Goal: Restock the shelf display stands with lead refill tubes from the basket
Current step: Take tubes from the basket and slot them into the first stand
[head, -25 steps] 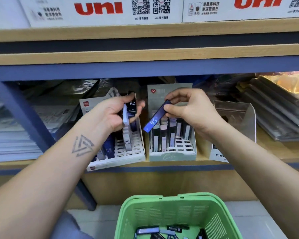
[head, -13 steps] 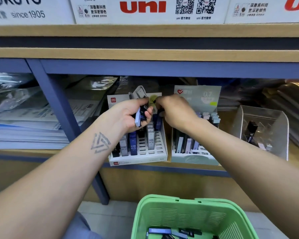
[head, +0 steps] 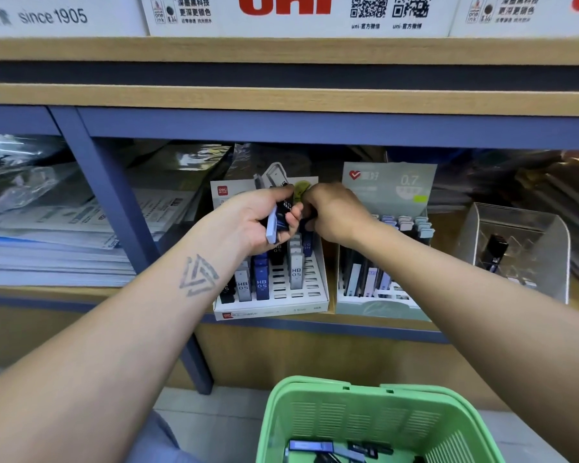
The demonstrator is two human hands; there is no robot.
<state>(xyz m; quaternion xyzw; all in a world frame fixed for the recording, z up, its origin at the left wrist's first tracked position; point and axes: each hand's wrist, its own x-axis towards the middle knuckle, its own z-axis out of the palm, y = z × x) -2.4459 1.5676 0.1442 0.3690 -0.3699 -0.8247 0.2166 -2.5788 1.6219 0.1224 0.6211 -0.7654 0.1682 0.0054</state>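
Two hands point(head: 261, 215) (three stands point(head: 315, 295)).

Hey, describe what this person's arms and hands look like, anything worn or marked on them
Both forearms are bare, with no sleeves, gloves, watch or bracelets in view. The left forearm carries a dark tattoo of interlocking triangle outlines just below the wrist. No rings show on the left hand or the right hand, though some fingers are hidden. No markings show on the right forearm.
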